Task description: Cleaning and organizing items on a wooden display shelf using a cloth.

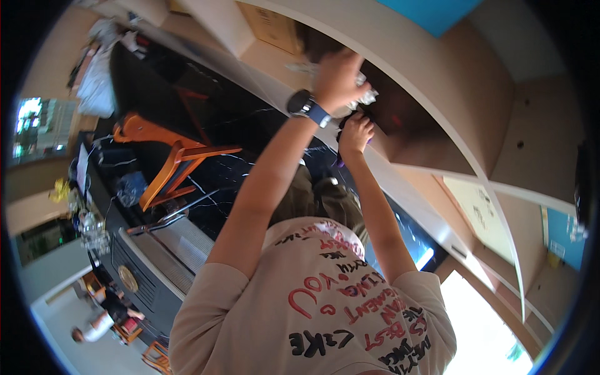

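Observation:
My left hand [338, 82], with a dark watch [301, 103] at its wrist, is blurred inside a shelf compartment. Crumpled clear plastic [368, 95] lies at its fingers; whether the hand grips it cannot be told. Just below, at the compartment's edge, my right hand [357, 133] is closed on a dark and purple item [340, 161], mostly hidden by the fingers. A cardboard box [274, 26] stands in the shelf beyond my left hand.
The pale shelf unit [461, 136] curves along the right, with a cream box [478, 211] inside. A wooden chair [173, 150] stands on the black marbled floor [220, 164]. A person [96, 326] sits far off at lower left.

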The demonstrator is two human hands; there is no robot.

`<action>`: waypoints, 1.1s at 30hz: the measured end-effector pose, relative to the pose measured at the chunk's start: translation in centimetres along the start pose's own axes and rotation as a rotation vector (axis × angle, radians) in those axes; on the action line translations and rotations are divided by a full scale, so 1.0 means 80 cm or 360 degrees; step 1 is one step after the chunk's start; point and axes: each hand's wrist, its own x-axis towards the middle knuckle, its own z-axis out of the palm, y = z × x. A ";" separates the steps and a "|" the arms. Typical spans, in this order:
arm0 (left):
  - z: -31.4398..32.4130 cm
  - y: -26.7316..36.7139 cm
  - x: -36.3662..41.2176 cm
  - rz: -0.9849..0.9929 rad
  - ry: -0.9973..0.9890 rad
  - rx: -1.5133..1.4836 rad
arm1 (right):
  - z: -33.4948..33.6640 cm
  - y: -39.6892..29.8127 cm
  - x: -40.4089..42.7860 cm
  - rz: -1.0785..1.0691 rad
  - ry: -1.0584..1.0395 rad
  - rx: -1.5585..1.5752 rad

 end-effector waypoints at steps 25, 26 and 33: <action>0.008 -0.150 0.006 -0.0253 -0.0156 -0.1114 | 0.011 0.094 -0.028 0.0776 -0.0003 0.0669; 0.006 -0.145 0.006 -0.0344 -0.0260 -0.1056 | 0.017 0.102 -0.025 0.0800 0.0048 0.0645; -0.007 -0.120 -0.003 -0.0313 -0.0374 -0.0994 | 0.001 0.108 -0.011 0.0992 0.0085 0.0490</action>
